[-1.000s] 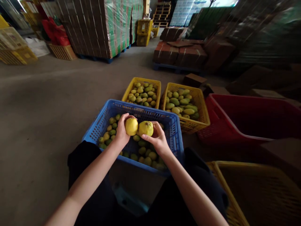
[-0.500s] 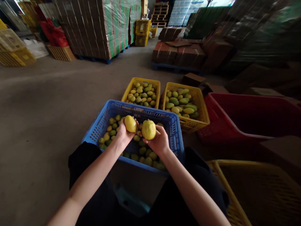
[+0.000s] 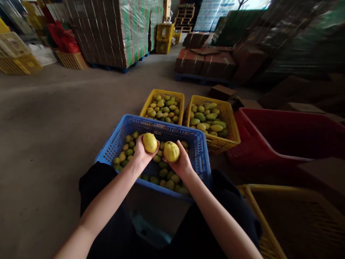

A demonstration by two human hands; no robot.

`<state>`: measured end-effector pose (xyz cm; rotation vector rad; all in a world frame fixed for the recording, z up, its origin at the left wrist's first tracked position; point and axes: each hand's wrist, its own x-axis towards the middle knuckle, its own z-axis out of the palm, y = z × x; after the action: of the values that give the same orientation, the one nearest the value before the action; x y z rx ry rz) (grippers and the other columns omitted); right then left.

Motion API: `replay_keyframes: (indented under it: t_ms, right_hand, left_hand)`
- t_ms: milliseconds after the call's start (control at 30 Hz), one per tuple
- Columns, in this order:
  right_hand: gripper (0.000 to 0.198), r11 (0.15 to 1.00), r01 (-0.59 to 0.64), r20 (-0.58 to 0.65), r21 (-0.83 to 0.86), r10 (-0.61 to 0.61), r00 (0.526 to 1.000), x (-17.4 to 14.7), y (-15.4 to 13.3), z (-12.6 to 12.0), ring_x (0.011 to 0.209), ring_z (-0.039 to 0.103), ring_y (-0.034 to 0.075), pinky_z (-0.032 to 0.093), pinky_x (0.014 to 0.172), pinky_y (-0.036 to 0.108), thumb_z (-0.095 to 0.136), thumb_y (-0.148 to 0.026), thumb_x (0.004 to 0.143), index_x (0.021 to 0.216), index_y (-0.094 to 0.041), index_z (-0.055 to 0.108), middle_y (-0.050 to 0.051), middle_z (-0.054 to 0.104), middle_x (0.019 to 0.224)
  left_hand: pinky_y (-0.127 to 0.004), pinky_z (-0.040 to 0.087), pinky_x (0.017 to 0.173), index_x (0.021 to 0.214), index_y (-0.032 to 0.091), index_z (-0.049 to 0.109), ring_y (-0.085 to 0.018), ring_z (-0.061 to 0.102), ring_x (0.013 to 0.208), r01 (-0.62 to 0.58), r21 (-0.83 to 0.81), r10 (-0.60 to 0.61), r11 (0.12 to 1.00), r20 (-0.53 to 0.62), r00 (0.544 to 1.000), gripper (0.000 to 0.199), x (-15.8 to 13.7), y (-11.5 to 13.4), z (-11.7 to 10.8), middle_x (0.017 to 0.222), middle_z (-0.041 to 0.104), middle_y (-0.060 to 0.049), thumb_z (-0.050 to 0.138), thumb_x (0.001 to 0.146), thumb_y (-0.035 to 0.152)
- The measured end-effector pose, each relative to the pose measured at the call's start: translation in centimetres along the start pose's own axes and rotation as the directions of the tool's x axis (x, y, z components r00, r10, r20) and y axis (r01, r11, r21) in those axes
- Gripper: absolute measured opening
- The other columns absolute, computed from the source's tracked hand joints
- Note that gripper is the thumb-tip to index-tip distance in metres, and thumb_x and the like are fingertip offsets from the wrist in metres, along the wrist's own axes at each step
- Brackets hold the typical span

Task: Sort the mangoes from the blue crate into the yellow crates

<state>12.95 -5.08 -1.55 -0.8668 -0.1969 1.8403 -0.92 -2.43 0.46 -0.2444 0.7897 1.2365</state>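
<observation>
My left hand (image 3: 142, 154) is palm up with its fingers curled around a smooth yellow lemon (image 3: 150, 142). Close beside it, my right hand (image 3: 183, 162) grips a lumpier yellow-green lemon (image 3: 171, 151), its dark end tilted up toward me. Both hands hang above a blue plastic crate (image 3: 155, 126), apart from each other. Inside that crate, green and yellow lemons (image 3: 169, 184) lie loosely, partly hidden by my hands and forearms.
Beyond the blue crate stand two yellow crates, the left one (image 3: 164, 91) and the right one (image 3: 229, 111), filled with green and yellow fruit. A red bin (image 3: 242, 133) and another yellow crate (image 3: 258, 208) are at right. Wrapped carton stacks (image 3: 99, 32) stand farther back.
Both lemons have turned in my hands; the right one's dark end now faces more toward me. My right fingers have shifted around their lemon. The crates look unchanged.
</observation>
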Motion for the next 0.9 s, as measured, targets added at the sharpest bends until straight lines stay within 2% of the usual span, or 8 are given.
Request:
replay_keyframes:
  t_ms: [67, 167, 267, 433, 600, 733, 900]
  right_hand:
    - [0.035, 1.0, -0.013, 0.001, 0.018, 0.013, 1.0, 0.0, -0.06, -0.17, 0.047, 0.061, 0.017, 0.047, 0.039, 0.025, 0.043, -0.041, 0.091, 0.077, -0.017, 0.062, 0.003, 0.066, 0.058]
    - [0.041, 0.997, -0.071, 0.001, 0.02, 0.071, 0.997, 0.18, -0.11, -0.56, 0.046, 0.06, 0.018, 0.043, 0.035, 0.025, 0.04, -0.049, 0.091, 0.072, -0.017, 0.06, 0.006, 0.065, 0.056]
    - [0.047, 0.995, -0.102, -0.04, 0.017, 0.103, 0.994, 0.27, -0.04, -0.66, 0.048, 0.062, 0.02, 0.046, 0.036, 0.027, 0.033, -0.053, 0.092, 0.074, -0.019, 0.059, 0.006, 0.065, 0.056]
    - [0.035, 0.997, -0.076, -0.026, -0.01, 0.076, 0.997, -0.12, 0.11, -0.03, 0.05, 0.063, 0.018, 0.049, 0.039, 0.026, 0.04, -0.042, 0.092, 0.082, -0.018, 0.062, 0.004, 0.068, 0.061]
    - [0.048, 0.996, -0.086, -0.1, 0.005, 0.086, 0.991, -0.28, 0.11, 0.08, 0.042, 0.058, 0.018, 0.042, 0.033, 0.024, 0.03, -0.049, 0.094, 0.068, -0.019, 0.057, 0.005, 0.064, 0.052]
    - [0.053, 0.996, -0.072, -0.193, 0.051, 0.081, 0.978, -0.1, 0.05, -0.15, 0.044, 0.06, 0.017, 0.048, 0.039, 0.027, 0.021, -0.049, 0.096, 0.072, -0.02, 0.058, 0.006, 0.066, 0.055]
    - [0.039, 0.998, -0.038, -0.177, 0.059, 0.048, 0.983, 0.21, -0.03, -0.25, 0.049, 0.063, 0.018, 0.053, 0.047, 0.03, 0.033, -0.043, 0.094, 0.077, -0.018, 0.059, 0.005, 0.069, 0.062]
  left_hand:
    - [-0.032, 0.057, 0.055, 0.091, 0.019, 0.061, -0.017, 0.063, 0.059, -0.009, -0.022, 0.009, 1.0, -0.007, 1.0, 0.019, -0.05, 0.21, 0.08, 0.068, 0.062, -0.003, 0.049, 0.086, 0.033]
    - [-0.03, 0.056, 0.052, 0.094, 0.017, 0.062, -0.018, 0.064, 0.062, 0.056, -0.057, -0.056, 0.997, -0.005, 0.998, 0.025, -0.03, 0.37, -0.03, 0.07, 0.063, -0.006, 0.042, 0.089, 0.031]
    - [-0.031, 0.056, 0.052, 0.093, 0.016, 0.062, -0.019, 0.065, 0.063, 0.073, -0.053, -0.073, 0.996, 0.0, 0.997, 0.029, 0.13, 0.34, -0.29, 0.072, 0.064, -0.008, 0.037, 0.091, 0.032]
    - [-0.032, 0.056, 0.054, 0.084, 0.019, 0.06, -0.018, 0.063, 0.061, -0.065, 0.01, 0.065, 0.998, -0.053, 0.996, 0.023, 0.65, 0.23, -0.4, 0.072, 0.063, -0.004, 0.045, 0.088, 0.036]
    - [-0.031, 0.057, 0.057, 0.094, 0.018, 0.062, -0.018, 0.065, 0.062, 0.01, -0.012, -0.01, 1.0, -0.012, 1.0, 0.025, 0.82, 0.02, -0.44, 0.07, 0.063, -0.005, 0.039, 0.092, 0.028]
    - [-0.031, 0.058, 0.06, 0.095, 0.017, 0.064, -0.016, 0.065, 0.061, 0.018, 0.053, -0.019, 0.998, 0.004, 1.0, 0.023, 0.58, -0.16, -0.43, 0.074, 0.066, -0.005, 0.043, 0.09, 0.025]
    - [-0.031, 0.058, 0.057, 0.081, 0.019, 0.06, -0.015, 0.062, 0.058, -0.02, 0.095, 0.023, 0.995, -0.033, 0.999, 0.02, 0.08, 0.03, -0.03, 0.07, 0.063, -0.002, 0.048, 0.088, 0.033]
